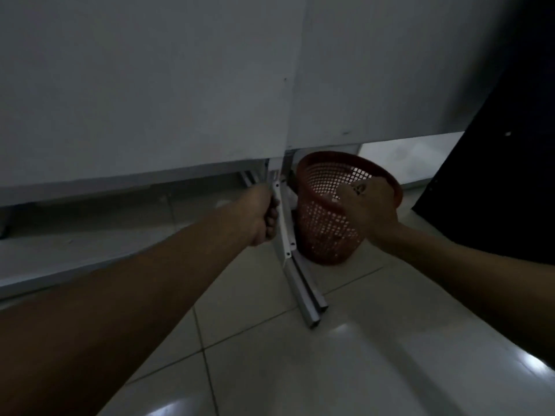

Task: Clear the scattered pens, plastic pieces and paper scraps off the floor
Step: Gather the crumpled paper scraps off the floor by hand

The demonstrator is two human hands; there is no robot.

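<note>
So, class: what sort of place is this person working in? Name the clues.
Probably an office or classroom: white desk tops on metal legs, a red mesh wastebasket and a glossy tiled floor.

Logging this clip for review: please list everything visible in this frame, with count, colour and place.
mesh basket: 1, red-orange, on the floor under the table edge, centre right; something pale shows inside, too dim to identify
table tops: 2, white, side by side across the upper frame
metal table legs: 2, grey-white, slanting to the floor left of the basket
floor tiles: pale, glossy, lower frame
dark panel: 1, black, right edge
left hand: 1, grip curled round the leg bracket
right hand: 1, fingers curled over the basket's near rim
</note>
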